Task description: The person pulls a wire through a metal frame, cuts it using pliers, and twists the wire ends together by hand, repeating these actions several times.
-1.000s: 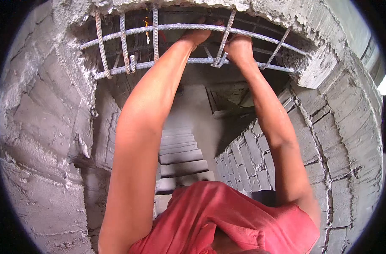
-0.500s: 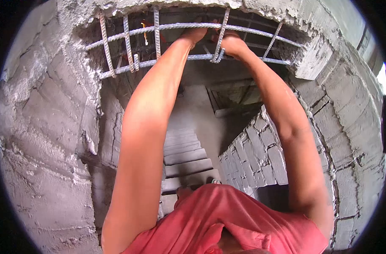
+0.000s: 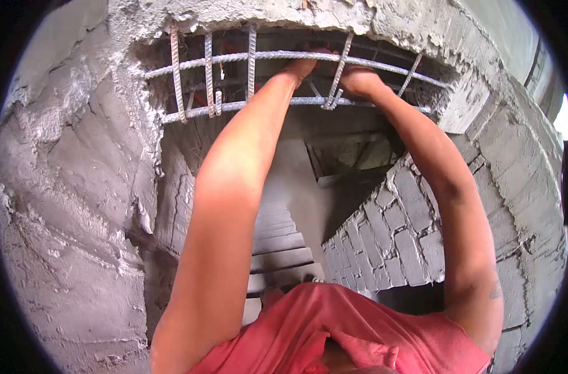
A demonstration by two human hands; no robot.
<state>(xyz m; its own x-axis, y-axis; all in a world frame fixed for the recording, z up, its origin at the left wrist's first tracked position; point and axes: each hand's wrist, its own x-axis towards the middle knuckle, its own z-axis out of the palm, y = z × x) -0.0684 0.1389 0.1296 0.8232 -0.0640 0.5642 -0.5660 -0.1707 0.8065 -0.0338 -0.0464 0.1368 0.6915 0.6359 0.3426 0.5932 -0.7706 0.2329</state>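
Both arms reach up into a recess in the broken concrete, where a grid of steel rebar [image 3: 229, 58] spans the opening. My left hand [image 3: 303, 66] is behind the upper horizontal bar, near the grid's middle. Close to its right, my right hand [image 3: 359, 81] reaches in beside an upright bar [image 3: 340, 70] with a hooked lower end. Shadow and bars hide the fingers of both hands, so whether they hold anything does not show. The lower horizontal bar [image 3: 203, 112] runs beneath the wrists.
Rough concrete [image 3: 384, 22] edges the recess above. Plastered wall [image 3: 66, 206] rises on the left, and brickwork [image 3: 384, 230] slopes along the right. Far below, stairs [image 3: 281, 258] descend between the arms. A dark rectangular opening [image 3: 352, 156] lies beyond them.
The view has tilted, so the rebar and arms appear lower and further right. Both hands stay behind the bars, with little visible shift against them.
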